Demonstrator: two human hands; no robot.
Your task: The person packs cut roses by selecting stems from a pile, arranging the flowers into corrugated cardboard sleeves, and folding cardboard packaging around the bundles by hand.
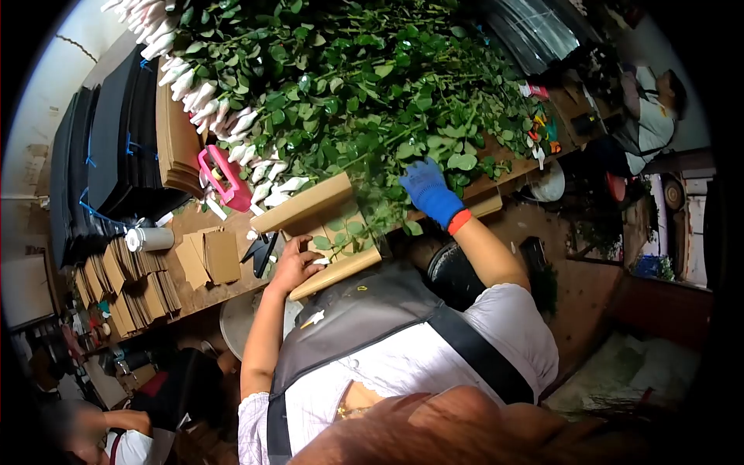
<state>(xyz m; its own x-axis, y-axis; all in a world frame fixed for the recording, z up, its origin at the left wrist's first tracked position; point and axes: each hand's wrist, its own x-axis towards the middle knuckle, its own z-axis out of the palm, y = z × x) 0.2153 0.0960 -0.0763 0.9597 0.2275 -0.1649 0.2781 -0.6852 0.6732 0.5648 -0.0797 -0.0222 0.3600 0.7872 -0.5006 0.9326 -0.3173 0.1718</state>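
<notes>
My left hand (pixel 293 268) is bare and rests at the left end of a folded cardboard wrapper (pixel 306 203). Its fingers are bent close to a small white piece (pixel 320 262), and what they grip is hard to make out. Leafy rose stems (pixel 341 237) lie between the wrapper's two raised edges. Wearing a blue glove with a red cuff, my right hand (pixel 428 190) is closed among stems at the wrapper's right side. Behind both hands spreads a large heap of leafy roses (pixel 349 101), with white-sleeved heads (pixel 198 97) along its left side.
A pink-handled tool (pixel 225 180), black stapler (pixel 262 252), cardboard pieces (pixel 209 257) and a white-lidded jar (pixel 149 239) lie on the left. Tied black panels (pixel 116 147) stand behind them. One person (pixel 655 112) is at the far right, another (pixel 116 434) at the lower left.
</notes>
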